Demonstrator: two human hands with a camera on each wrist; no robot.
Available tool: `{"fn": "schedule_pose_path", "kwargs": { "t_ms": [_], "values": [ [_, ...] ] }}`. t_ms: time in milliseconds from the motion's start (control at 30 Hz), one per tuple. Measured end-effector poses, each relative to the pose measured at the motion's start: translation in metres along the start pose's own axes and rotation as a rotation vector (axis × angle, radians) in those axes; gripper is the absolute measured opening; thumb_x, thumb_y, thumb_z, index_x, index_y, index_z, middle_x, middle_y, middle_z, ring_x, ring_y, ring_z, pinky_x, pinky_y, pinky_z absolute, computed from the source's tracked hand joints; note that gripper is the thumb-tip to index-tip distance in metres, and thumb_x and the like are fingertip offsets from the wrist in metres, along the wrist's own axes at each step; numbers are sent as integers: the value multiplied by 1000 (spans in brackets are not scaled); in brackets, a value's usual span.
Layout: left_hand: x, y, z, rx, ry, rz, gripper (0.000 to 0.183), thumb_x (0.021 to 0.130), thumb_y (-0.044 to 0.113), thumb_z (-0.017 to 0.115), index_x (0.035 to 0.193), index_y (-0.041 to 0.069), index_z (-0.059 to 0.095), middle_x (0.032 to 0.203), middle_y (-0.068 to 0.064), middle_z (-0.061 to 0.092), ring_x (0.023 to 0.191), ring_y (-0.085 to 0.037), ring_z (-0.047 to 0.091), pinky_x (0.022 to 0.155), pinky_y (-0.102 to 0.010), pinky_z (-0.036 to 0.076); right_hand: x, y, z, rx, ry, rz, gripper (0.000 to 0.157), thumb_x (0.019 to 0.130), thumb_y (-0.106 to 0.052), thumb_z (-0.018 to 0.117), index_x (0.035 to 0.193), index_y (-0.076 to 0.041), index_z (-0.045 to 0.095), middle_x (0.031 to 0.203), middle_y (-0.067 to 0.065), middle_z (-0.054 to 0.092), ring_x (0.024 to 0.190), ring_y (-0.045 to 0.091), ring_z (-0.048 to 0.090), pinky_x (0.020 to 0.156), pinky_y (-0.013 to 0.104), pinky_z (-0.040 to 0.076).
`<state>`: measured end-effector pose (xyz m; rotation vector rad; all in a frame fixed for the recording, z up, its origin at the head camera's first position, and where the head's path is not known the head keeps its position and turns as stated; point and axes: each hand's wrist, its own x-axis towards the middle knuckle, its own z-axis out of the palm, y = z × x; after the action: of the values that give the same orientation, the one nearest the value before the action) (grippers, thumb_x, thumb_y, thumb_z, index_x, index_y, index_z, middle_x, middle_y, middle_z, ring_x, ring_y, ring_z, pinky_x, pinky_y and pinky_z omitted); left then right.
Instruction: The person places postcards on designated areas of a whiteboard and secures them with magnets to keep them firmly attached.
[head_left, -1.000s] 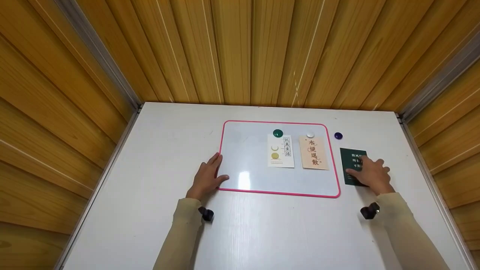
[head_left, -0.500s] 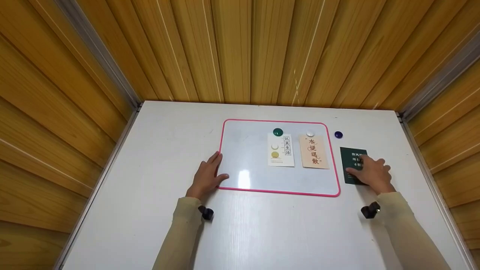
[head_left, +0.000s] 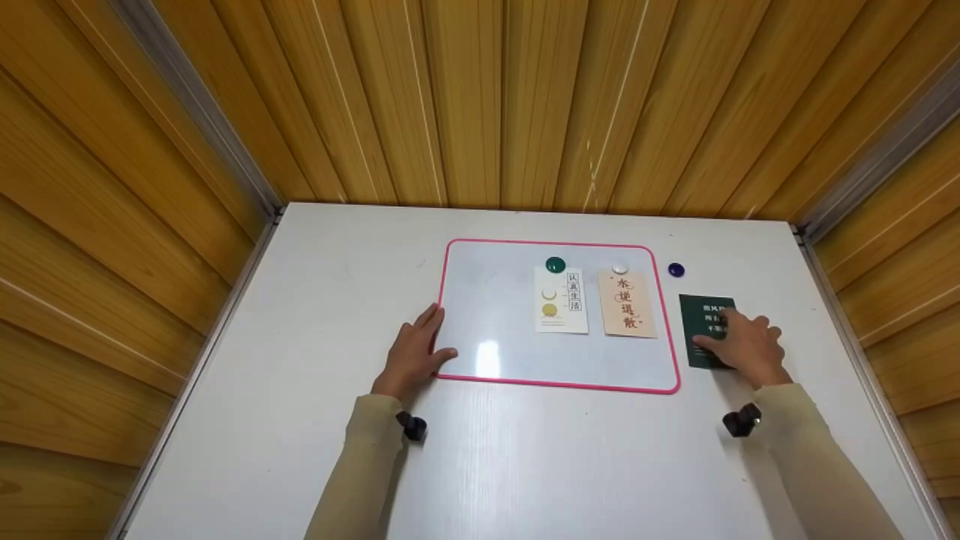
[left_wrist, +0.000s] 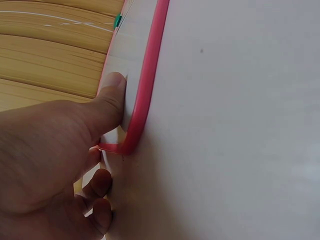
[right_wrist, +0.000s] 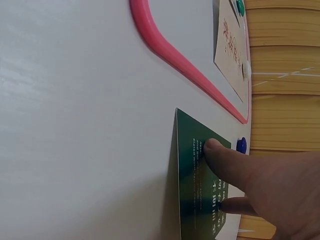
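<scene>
A whiteboard with a pink frame lies on the white table. My left hand holds its left edge near the front corner. In the left wrist view the thumb lies over the board's face, while the other fingers are at the outer edge. To the board's right lies a dark green card with white print. My right hand rests on it; the thumb and index finger touch the printed face. The card's right part is hidden under the hand in the head view.
A white card sits on the board under a green magnet. Beside it, a peach card is under a white magnet. A dark blue magnet lies just right of the board. Wooden panels enclose the table's back and sides.
</scene>
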<state>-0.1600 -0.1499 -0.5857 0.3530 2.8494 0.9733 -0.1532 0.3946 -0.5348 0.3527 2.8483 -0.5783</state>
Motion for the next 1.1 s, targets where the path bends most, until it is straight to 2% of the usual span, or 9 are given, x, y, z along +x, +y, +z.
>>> {"fn": "schedule_pose_path", "kwargs": {
  "t_ms": [133,333,600,733,867,967,1100],
  "values": [
    [0,-1,0,7,8,7,82,94,34,76,160,8,35,168,-7,29,120,-31,46,108,-46,42,0,1,-2,3,14,-12,76,96,-31,71,147,13,36,127,48,35,112,62,35,85,72,42],
    [-1,-1,1,2,8,7,82,94,34,76,160,9,35,168,-7,29,120,-30,46,108,-46,41,0,4,-8,7,9,-10,59,101,-15,59,148,12,38,128,47,35,110,59,39,84,72,43],
    [0,0,-1,13,-4,6,82,94,35,75,161,9,35,168,-7,28,122,-31,46,109,-46,41,0,7,-17,33,29,-37,53,93,4,53,145,11,44,120,42,42,100,52,47,79,68,45],
    [1,-1,0,27,-4,12,83,94,36,75,161,9,34,169,-8,28,119,-30,46,108,-46,42,1,9,-20,74,49,-62,51,92,6,53,142,11,48,124,44,43,101,51,46,80,66,44],
    [1,-2,1,25,-5,8,83,95,37,74,161,10,33,169,-6,27,121,-30,46,110,-45,41,2,10,-22,106,60,-68,48,93,7,49,141,11,50,135,46,43,108,53,48,86,68,43],
    [1,-2,2,18,-2,0,83,94,35,75,161,11,34,169,-6,27,123,-31,46,111,-45,40,3,9,-23,115,73,-54,43,96,5,49,138,11,53,139,46,44,108,54,53,84,66,46],
    [1,-2,2,21,-4,-9,83,94,34,76,161,11,34,169,-6,27,123,-31,45,111,-45,41,3,8,-25,122,94,-36,35,100,0,50,133,9,58,135,45,49,102,50,57,77,59,50]
  ]
}}
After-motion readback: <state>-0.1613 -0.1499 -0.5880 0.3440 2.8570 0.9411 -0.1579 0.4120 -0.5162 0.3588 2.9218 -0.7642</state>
